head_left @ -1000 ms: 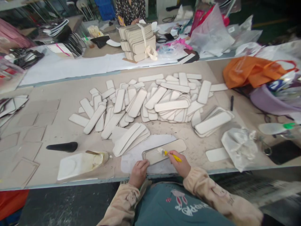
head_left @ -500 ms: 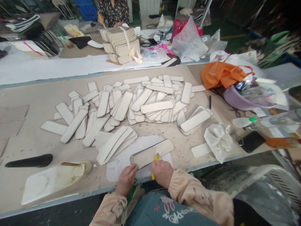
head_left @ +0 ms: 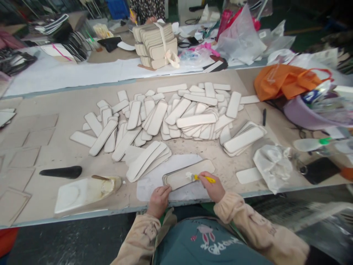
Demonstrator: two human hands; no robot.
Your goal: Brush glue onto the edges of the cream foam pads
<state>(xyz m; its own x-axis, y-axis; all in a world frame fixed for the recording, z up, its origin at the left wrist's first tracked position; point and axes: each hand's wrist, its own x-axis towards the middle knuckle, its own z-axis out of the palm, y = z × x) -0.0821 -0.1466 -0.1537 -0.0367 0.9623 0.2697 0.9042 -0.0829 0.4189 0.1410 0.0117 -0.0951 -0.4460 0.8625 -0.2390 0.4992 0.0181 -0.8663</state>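
Observation:
My right hand [head_left: 213,187] is closed round a yellow-handled brush [head_left: 205,178]. Its white-coated tip rests on the top piece of a small fanned stack of long beige panels [head_left: 190,173] with rounded ends. At the stack's lower left corner, the fingers of my left hand [head_left: 160,200] pinch the edge. Beneath the stack lies a white sheet [head_left: 146,191] near the table's front edge. Just left of it, several white curved pieces [head_left: 147,162] are fanned out. A cut-open white plastic bottle [head_left: 82,195] with a stick [head_left: 99,177] and pale residue inside stands further left.
Many loose padded strips [head_left: 197,120] cover the middle of the table. A black tapered object [head_left: 60,172] lies left. On the right are a white pouch [head_left: 273,165], a black phone-like slab [head_left: 320,170] and a purple basin [head_left: 300,114]. Across the table, a person's hand [head_left: 132,16] holds something yellow.
The brush has swung from upright to nearly level, its tip shifted leftward along the top panel. My left hand still pinches the stack's corner. The camera view has turned left.

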